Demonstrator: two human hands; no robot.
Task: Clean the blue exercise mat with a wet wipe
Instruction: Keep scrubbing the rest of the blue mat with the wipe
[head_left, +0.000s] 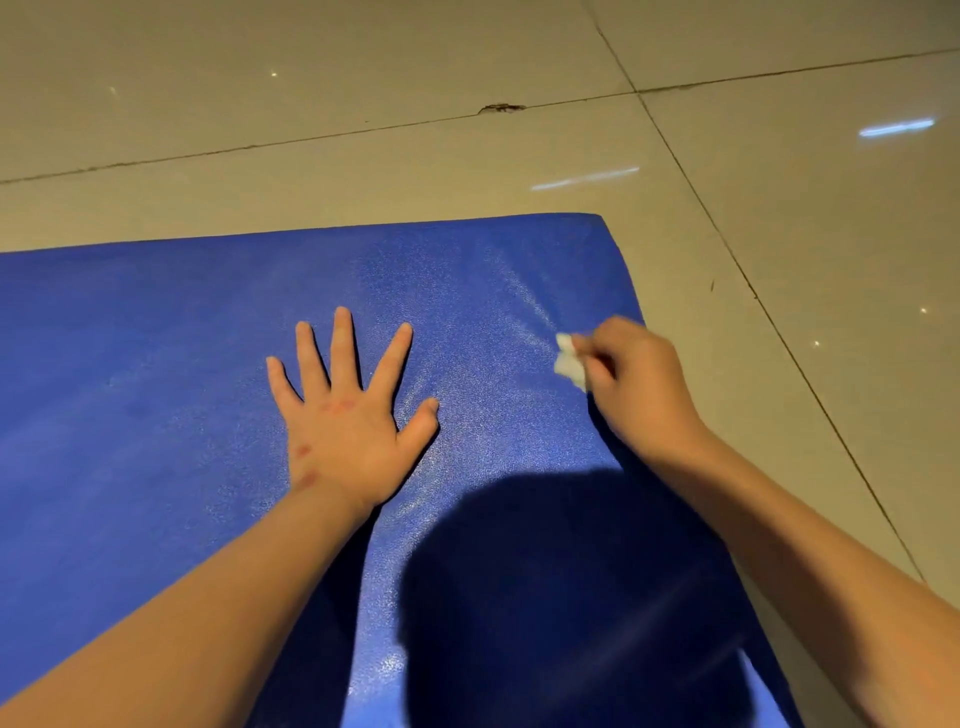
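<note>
Right hand (631, 387) pinched the limp, light wipe (569, 361) at its fingertips; left hand (350, 415) lay splayed, pinning the soft mat (156, 364).

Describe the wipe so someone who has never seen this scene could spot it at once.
A large blue textured exercise mat lies on the beige tiled floor. Near its right edge, the right hand pinches a small crumpled white wet wipe. It is the only white thing on the blue surface; the left hand lies flat and holds nothing.

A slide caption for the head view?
Left hand flat on blue mat; right hand holds wet wipe against it.
</note>
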